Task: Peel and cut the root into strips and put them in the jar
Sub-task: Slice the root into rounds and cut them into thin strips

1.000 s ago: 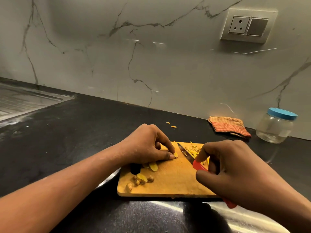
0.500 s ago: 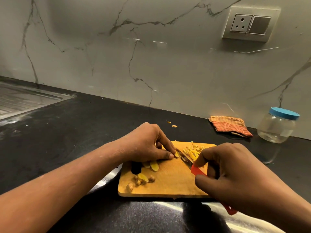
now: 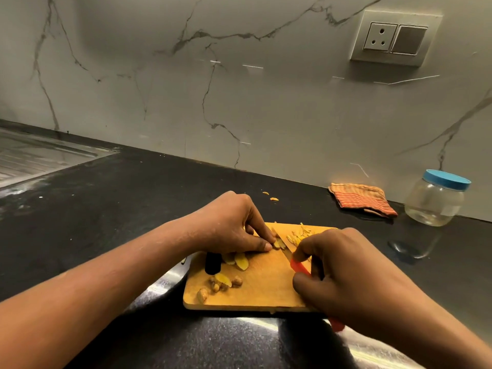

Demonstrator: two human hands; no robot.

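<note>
A wooden cutting board (image 3: 263, 286) lies on the black counter. My left hand (image 3: 234, 225) pinches a small yellow root slice (image 3: 276, 245) against the board. My right hand (image 3: 343, 270) grips a red-handled knife (image 3: 299, 266); its blade (image 3: 283, 246) rests right beside the pinched slice. Cut yellow strips (image 3: 299, 235) are piled on the board behind the blade. More slices (image 3: 238, 259) and knobbly root bits (image 3: 221, 284) lie on the board's left part. A clear jar with a blue lid (image 3: 434, 199) stands closed at the far right.
A folded orange cloth (image 3: 362, 199) lies by the wall left of the jar. A black object (image 3: 213, 262) sits at the board's left edge under my left hand. Two peel scraps (image 3: 270, 196) lie on the counter behind. A steel sink drainboard (image 3: 34, 158) is at the far left.
The knife blade has moved left, closer to my left fingertips and the pinched slice. My left hand has stayed in place on the board.
</note>
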